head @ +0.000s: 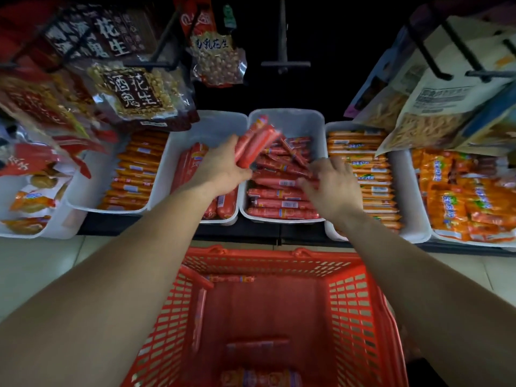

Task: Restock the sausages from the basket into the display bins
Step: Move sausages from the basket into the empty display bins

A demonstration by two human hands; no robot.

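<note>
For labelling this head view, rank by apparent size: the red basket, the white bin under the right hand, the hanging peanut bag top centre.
1. red basket, though nearest the camera
2. white bin
3. peanut bag

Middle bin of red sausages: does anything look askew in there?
Yes. The back sausages in the middle bin lie jumbled at crossing angles, while the front rows lie flat and parallel. The right hand rests on the jumble.
</note>
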